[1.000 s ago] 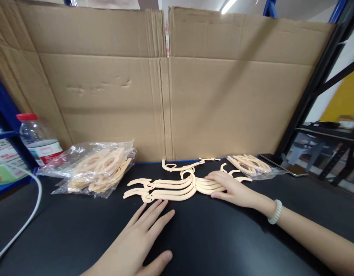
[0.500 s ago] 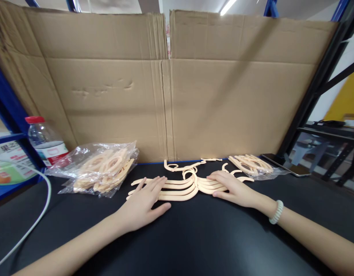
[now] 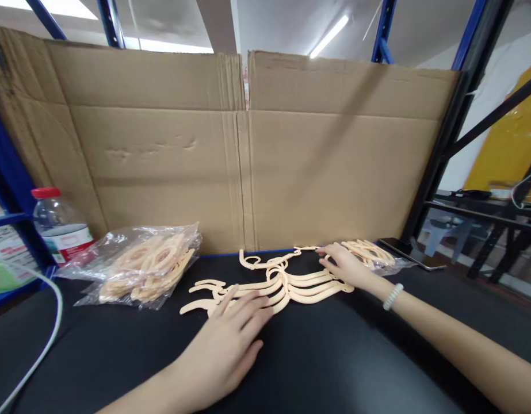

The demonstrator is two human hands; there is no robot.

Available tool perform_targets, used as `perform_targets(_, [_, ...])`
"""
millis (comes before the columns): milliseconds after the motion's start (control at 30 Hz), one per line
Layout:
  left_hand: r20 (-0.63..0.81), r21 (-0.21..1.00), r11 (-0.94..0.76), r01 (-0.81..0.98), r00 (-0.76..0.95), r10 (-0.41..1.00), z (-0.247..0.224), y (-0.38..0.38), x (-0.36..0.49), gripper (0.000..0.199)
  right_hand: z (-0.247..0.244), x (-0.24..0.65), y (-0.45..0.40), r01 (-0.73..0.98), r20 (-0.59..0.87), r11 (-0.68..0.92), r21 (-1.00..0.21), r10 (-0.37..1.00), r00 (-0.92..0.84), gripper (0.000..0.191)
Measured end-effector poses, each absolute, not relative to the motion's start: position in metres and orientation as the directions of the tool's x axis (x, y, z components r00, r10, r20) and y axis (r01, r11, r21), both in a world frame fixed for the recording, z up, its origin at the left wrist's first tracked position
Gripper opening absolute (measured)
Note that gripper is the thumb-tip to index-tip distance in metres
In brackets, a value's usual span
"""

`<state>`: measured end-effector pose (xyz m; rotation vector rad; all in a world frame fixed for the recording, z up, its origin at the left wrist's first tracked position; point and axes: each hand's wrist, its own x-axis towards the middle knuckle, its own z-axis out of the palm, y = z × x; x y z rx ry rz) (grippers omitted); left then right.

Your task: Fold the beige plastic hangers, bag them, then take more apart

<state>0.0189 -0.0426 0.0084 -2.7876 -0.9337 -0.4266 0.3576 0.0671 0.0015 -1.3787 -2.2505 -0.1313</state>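
A stack of cream, curved strips [image 3: 308,291] lies on the black table, bunched at a loop in the middle with arms to both sides. My left hand [image 3: 224,339] is over the front of its left arms, palm down with fingers spread; whether the fingertips touch is unclear. Beyond the left fingers, short curved ends [image 3: 196,306] stick out. My right hand [image 3: 345,266] reaches over the back of the right arms, fingers stretched forward and thumb apart, nothing visibly gripped. Behind the stack lies a loose cream curved frame [image 3: 265,264], with a thin piece [image 3: 307,248] near my right fingertips.
A clear plastic bag of cream pieces [image 3: 146,267] lies at left beside a red-capped bottle [image 3: 64,230]. Another bag of pieces [image 3: 371,253] and a phone [image 3: 409,253] are at back right. Cardboard [image 3: 161,172] walls the back; a white cable [image 3: 53,322] runs along the left.
My left hand has come nearer and exposed the left ends of the stack. My right hand has lifted off the right arms and moved back. The view has tilted up.
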Motion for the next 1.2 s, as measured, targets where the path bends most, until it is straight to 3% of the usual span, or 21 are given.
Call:
perform_targets(100, [0.35,-0.063,-0.856,0.513,0.815,0.463,0.003,-0.051,0.032,0.047,0.007,0.37,0.102,0.894,0.414,0.426,-0.136,0.844,-0.34,0.021])
perform_targets(267, [0.457,0.049,-0.861,0.507,0.755,0.471,-0.005,-0.05,0.032,0.036,0.006,0.37,0.137,0.921,0.284,0.384,-0.069,0.892,-0.351,0.021])
perform_targets(533, [0.497,-0.004,-0.907,0.421,0.788,0.364,-0.003,-0.053,0.03,0.033,0.002,0.361,0.141,0.94,0.201,0.34,-0.042,0.924,-0.325,0.026])
perform_targets(700, [0.487,-0.01,-0.918,0.397,0.804,0.342,-0.001,-0.052,0.03,0.035,0.01,0.361,0.136,0.933,0.252,0.315,-0.176,0.93,-0.267,0.023])
perform_targets(867, [0.488,0.055,-0.921,0.385,0.794,0.361,0.002,-0.054,0.029,0.034,0.021,0.358,0.118,0.832,0.368,0.349,-0.432,0.91,-0.19,0.009])
perform_targets(933, [0.492,0.155,-0.91,0.384,0.769,0.408,0.003,-0.057,0.03,0.033,0.022,0.351,0.105,0.75,0.384,0.37,-0.548,0.908,-0.167,0.009])
perform_targets(1033, [0.476,0.453,-0.794,0.405,0.644,0.599,0.003,-0.063,0.036,0.028,0.024,0.33,0.079,0.589,0.37,0.409,-0.696,0.909,-0.194,0.013])
perform_targets(1133, [0.328,0.788,-0.51,0.345,0.465,0.822,0.002,-0.067,0.043,0.024,0.027,0.3,0.046,0.432,0.363,0.45,-0.781,0.891,-0.271,0.022])
perform_targets(1200, [0.201,0.929,-0.303,0.211,0.4,0.894,0.001,-0.068,0.048,0.029,0.029,0.28,0.025,0.35,0.356,0.457,-0.818,0.879,-0.317,0.023])
